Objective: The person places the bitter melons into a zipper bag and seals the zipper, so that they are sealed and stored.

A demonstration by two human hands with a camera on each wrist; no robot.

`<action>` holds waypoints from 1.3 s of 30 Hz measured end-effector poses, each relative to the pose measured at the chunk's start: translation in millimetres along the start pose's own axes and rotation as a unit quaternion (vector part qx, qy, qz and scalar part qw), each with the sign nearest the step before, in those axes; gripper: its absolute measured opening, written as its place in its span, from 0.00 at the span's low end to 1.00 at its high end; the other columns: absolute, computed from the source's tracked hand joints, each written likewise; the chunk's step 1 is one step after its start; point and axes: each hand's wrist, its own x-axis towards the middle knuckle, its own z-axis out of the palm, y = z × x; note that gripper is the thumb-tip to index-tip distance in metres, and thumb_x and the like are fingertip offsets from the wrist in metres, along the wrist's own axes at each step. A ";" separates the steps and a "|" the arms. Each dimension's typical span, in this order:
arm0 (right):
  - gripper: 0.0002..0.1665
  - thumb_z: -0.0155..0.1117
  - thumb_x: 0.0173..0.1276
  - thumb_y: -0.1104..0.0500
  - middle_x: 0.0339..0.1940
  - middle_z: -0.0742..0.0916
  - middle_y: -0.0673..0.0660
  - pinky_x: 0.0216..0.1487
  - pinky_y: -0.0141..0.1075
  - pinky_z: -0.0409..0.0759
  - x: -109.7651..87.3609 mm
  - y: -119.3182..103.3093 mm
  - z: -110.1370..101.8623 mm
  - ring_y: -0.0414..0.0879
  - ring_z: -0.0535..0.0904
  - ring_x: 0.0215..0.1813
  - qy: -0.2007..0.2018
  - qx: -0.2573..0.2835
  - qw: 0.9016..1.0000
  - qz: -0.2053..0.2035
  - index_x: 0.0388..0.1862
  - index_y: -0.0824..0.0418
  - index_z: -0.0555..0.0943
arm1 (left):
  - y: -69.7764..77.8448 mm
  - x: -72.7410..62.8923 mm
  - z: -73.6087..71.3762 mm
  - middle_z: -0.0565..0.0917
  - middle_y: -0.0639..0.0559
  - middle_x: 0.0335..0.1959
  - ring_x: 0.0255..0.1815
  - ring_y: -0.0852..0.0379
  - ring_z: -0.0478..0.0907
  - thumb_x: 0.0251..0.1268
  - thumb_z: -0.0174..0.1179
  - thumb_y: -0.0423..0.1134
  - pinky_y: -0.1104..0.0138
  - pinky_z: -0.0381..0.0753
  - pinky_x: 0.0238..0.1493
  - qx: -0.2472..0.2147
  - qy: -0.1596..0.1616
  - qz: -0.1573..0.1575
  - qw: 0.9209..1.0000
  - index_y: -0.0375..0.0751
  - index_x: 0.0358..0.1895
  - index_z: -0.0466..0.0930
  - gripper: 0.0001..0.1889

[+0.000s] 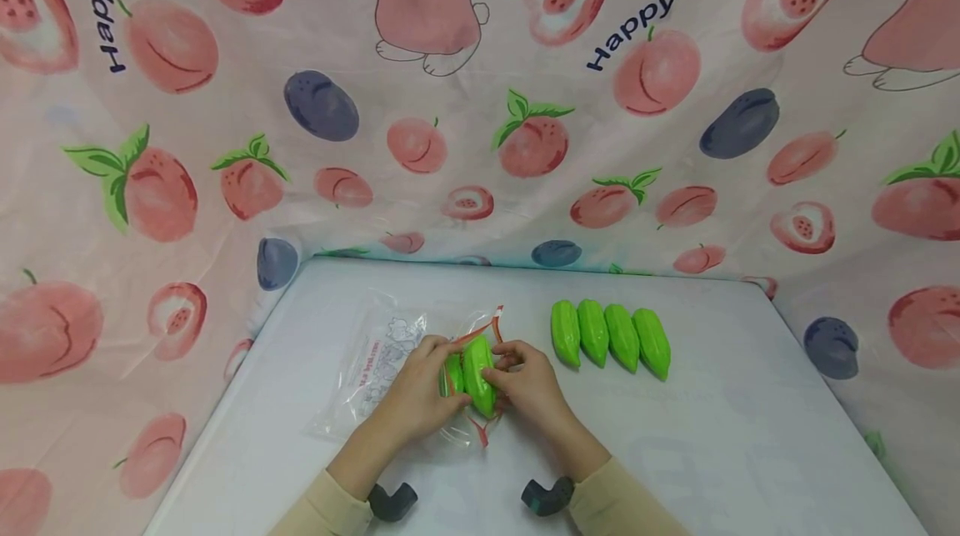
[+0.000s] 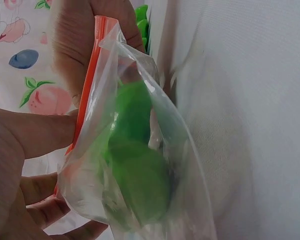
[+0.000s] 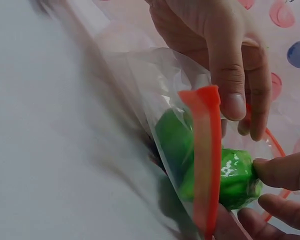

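Note:
A clear zip bag point(image 1: 382, 361) with an orange-red zip strip point(image 3: 206, 165) lies on the table, its mouth spread toward the right. My left hand point(image 1: 423, 393) holds the bag at its mouth, the thumb and fingers at the zip edge. In my right hand point(image 1: 534, 386) I pinch a green ridged toy star fruit point(image 1: 480, 375), which stands at the bag's mouth. Another green star fruit point(image 1: 453, 373) sits inside the bag beside it, partly behind my left fingers. Through the clear film the left wrist view shows green shapes point(image 2: 140, 185) in the bag.
Several more green star fruits point(image 1: 592, 334) lie side by side in a row on the white table point(image 1: 712, 444), right of the bag. A peach-printed cloth point(image 1: 480, 144) hangs behind and along both sides. Dark elbow-shaped pieces point(image 1: 546, 497) sit near both wrists.

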 end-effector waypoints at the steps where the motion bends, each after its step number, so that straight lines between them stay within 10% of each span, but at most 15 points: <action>1: 0.22 0.77 0.67 0.63 0.45 0.84 0.60 0.30 0.39 0.88 -0.3 0.4 0.2 0.46 0.81 0.35 0.000 0.002 1.000 -0.001 0.59 0.61 0.85 | -0.3 0.3 0.1 0.78 0.48 0.67 0.69 0.45 0.78 0.54 0.85 0.41 0.48 0.79 0.72 0.002 0.001 0.001 1.000 0.41 0.69 0.80 0.38; 18: 0.24 0.61 0.67 0.70 0.49 0.92 0.63 0.38 0.42 0.92 -6.9 3.0 -1.3 0.52 0.89 0.42 -0.040 0.082 0.996 0.012 0.63 0.68 0.81 | 1.7 0.5 -2.8 0.78 0.47 0.67 0.69 0.44 0.77 0.52 0.85 0.40 0.49 0.80 0.71 0.012 0.010 0.006 1.000 0.42 0.69 0.80 0.38; 39: 0.25 0.60 0.69 0.72 0.52 0.93 0.64 0.43 0.38 0.86 -7.3 3.2 1.1 0.50 0.86 0.45 -0.104 0.036 0.993 -0.034 0.65 0.68 0.79 | 2.5 0.1 -2.6 0.80 0.50 0.66 0.68 0.44 0.78 0.51 0.85 0.46 0.39 0.74 0.61 0.051 0.014 -0.011 0.999 0.46 0.68 0.82 0.37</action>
